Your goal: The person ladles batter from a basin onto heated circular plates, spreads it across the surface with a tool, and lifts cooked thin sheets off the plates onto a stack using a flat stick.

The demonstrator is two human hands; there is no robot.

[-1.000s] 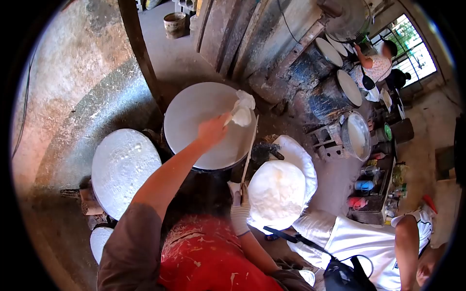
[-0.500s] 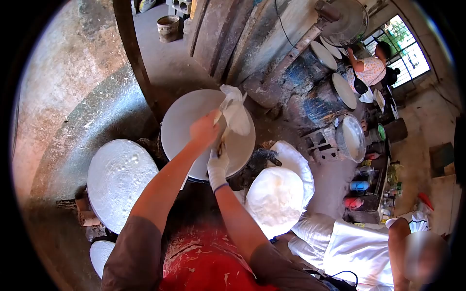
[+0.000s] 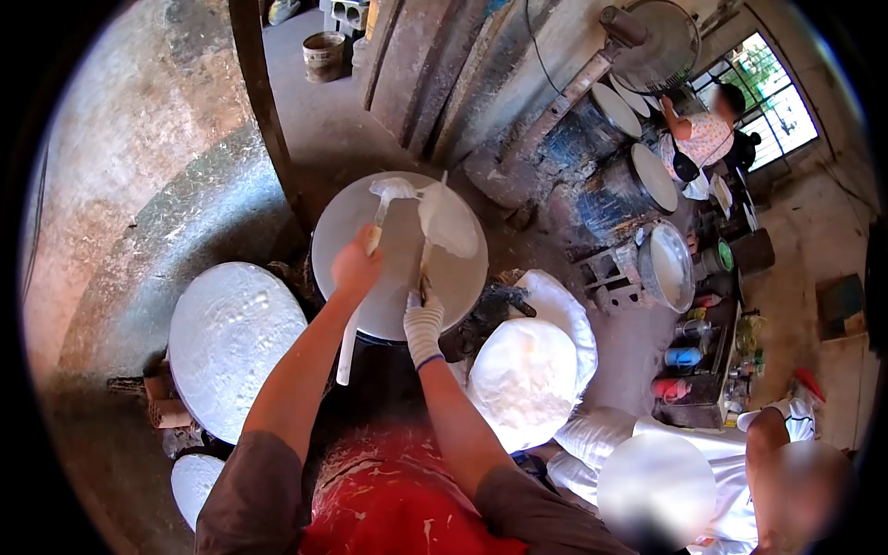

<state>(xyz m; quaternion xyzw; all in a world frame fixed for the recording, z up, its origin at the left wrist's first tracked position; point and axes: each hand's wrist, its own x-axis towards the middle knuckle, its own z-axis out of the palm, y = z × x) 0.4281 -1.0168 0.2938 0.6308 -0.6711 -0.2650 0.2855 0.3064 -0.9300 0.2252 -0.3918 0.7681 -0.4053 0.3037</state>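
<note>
My bare left hand (image 3: 356,266) grips the wooden handle of a scraper (image 3: 393,190) with white paste on its end. My right hand (image 3: 423,326), in a striped white glove, is closed around the handle of a paddle (image 3: 448,220) loaded with white paste. Both tools are over a large round griddle (image 3: 344,227), their white ends apart. A pale flat stick (image 3: 348,348) sticks out past the griddle's near edge, below my left hand; its upper part is hidden. Right of my gloved hand is a round white mound (image 3: 524,381) on a white cloth (image 3: 558,305).
Froth-covered round pans stand at left (image 3: 236,351) and lower left (image 3: 194,486). A metal basin (image 3: 668,266) sits on blocks (image 3: 615,277) at right. One person in white (image 3: 731,462) is close at lower right; another (image 3: 705,134) stands by the window. A fan (image 3: 657,46) is above.
My gloved hand has come up and left over the griddle. My left hand has moved left and down with the scraper, which has separated from the paste-covered paddle.
</note>
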